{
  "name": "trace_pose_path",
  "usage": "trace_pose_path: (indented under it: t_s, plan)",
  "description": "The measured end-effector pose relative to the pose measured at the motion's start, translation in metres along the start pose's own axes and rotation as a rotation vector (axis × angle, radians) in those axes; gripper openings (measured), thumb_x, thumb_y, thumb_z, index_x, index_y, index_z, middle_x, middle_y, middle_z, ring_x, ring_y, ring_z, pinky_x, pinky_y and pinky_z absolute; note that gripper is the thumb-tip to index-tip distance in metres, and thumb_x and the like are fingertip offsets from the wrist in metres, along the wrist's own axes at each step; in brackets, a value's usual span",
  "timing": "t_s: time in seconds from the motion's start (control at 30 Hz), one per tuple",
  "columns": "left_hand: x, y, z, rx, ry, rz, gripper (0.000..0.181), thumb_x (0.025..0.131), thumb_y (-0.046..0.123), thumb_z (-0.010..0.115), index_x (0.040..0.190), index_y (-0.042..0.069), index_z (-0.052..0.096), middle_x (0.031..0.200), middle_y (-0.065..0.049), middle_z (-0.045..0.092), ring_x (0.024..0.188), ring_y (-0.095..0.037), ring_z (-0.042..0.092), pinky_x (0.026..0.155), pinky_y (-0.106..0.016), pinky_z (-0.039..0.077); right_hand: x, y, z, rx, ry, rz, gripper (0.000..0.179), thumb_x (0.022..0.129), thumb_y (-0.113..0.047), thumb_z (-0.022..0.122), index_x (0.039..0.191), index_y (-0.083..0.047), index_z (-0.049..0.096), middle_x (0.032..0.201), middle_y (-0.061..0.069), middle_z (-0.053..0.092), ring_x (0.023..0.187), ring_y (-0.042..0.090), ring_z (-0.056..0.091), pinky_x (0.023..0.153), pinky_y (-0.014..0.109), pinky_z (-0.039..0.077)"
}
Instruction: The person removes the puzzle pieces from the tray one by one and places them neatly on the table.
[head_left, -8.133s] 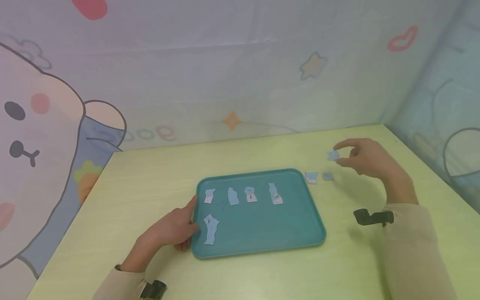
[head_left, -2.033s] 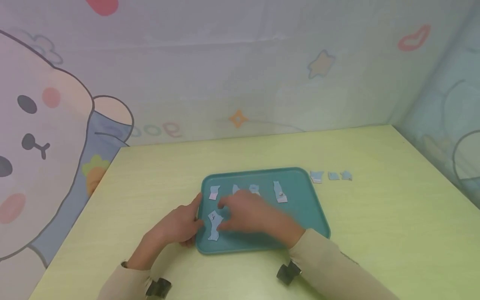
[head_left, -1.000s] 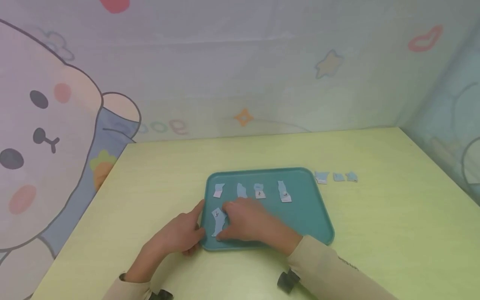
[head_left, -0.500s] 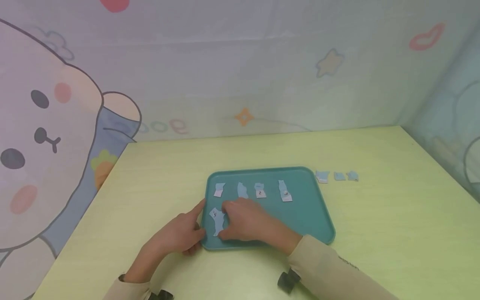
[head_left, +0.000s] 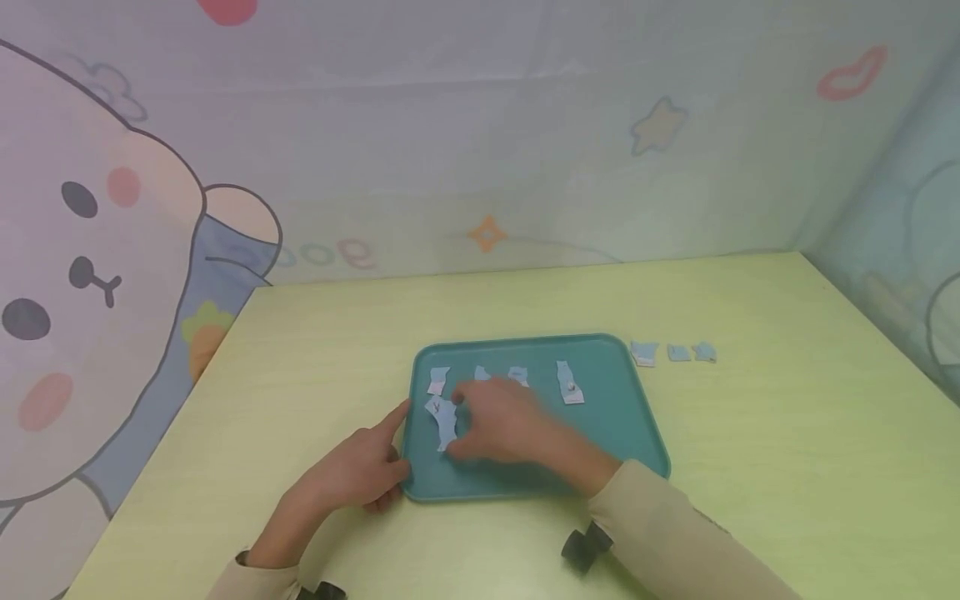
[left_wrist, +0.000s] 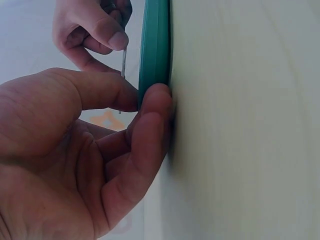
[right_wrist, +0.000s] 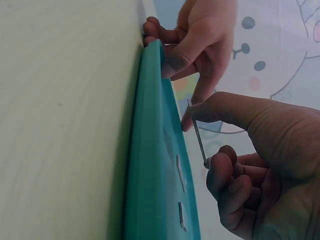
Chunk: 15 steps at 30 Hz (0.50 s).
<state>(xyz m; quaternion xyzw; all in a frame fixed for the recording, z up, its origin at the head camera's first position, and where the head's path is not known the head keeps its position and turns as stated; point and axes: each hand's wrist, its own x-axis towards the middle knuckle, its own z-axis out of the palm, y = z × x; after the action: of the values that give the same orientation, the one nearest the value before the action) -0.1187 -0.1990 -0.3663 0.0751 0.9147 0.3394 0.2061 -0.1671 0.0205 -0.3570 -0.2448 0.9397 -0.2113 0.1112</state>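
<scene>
My left hand [head_left: 363, 467] pinches the left rim of the teal tray [head_left: 600, 458], thumb on the inner side and fingers outside, as the left wrist view shows. Over the tray's left part, my right hand [head_left: 502, 421] pinches a long jagged blue card piece [head_left: 446, 423] with a small dark mark at its top. Seen edge-on in the right wrist view, this thin card piece [right_wrist: 198, 132] is between thumb and fingers, raised off the tray. Still on the tray are a small blue-and-pink piece [head_left: 438, 381], a tall piece [head_left: 568, 383] and two pieces partly hidden behind the right hand.
Just right of the tray, a row of three card pieces lies on the yellow table [head_left: 750, 467]: a blue-and-pink one [head_left: 643, 353], a small squarish one [head_left: 678, 353] and a jagged one [head_left: 704, 352]. A cartoon-printed cloth [head_left: 412, 150] hangs behind the table.
Earlier my right hand set a small jagged piece right of the tray, then came over the tray. Now it has lifted the long piece off the surface. My left hand stays on the rim.
</scene>
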Motion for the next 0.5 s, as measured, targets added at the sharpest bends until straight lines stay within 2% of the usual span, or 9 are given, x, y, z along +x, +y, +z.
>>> trace_pose_path:
  t_s: [0.23, 0.37, 0.43, 0.5]
  plan:
    - [-0.001, 0.002, 0.001, -0.005, 0.005, -0.002, 0.082, 0.094, 0.002, 0.057, 0.167, 0.000, 0.019, 0.067, -0.005, 0.065, 0.051, -0.018, 0.062, 0.054, -0.034, 0.056, 0.000, 0.007, -0.010, 0.032, 0.041, -0.038, 0.057, 0.082, -0.037, 0.085, 0.131, -0.012, 0.068, 0.100, 0.001, 0.071, 0.087, 0.022, 0.059, 0.079, 0.037, 0.053]
    - [-0.001, 0.003, 0.001, 0.000, 0.010, 0.001, 0.082, 0.094, 0.002, 0.057, 0.167, -0.001, 0.019, 0.066, -0.005, 0.065, 0.051, -0.018, 0.061, 0.054, -0.033, 0.055, -0.001, 0.012, -0.018, 0.087, 0.056, -0.034, 0.059, 0.082, -0.034, 0.084, 0.134, -0.011, 0.067, 0.110, 0.002, 0.073, 0.092, 0.020, 0.060, 0.086, 0.037, 0.053]
    - [-0.002, 0.004, 0.001, 0.004, 0.013, 0.003, 0.082, 0.095, 0.002, 0.057, 0.167, -0.001, 0.019, 0.066, -0.005, 0.065, 0.051, -0.018, 0.061, 0.054, -0.033, 0.055, -0.003, 0.015, -0.024, 0.105, 0.046, -0.020, 0.061, 0.083, -0.033, 0.083, 0.137, -0.011, 0.066, 0.104, 0.002, 0.073, 0.088, 0.019, 0.060, 0.081, 0.037, 0.053]
    - [-0.002, 0.004, 0.001, 0.003, 0.015, 0.003, 0.082, 0.094, 0.001, 0.057, 0.167, -0.001, 0.019, 0.066, -0.005, 0.065, 0.051, -0.018, 0.061, 0.054, -0.033, 0.055, -0.004, 0.018, -0.029, 0.103, 0.048, -0.015, 0.062, 0.083, -0.033, 0.082, 0.139, -0.011, 0.065, 0.090, 0.000, 0.069, 0.080, 0.018, 0.058, 0.074, 0.035, 0.051]
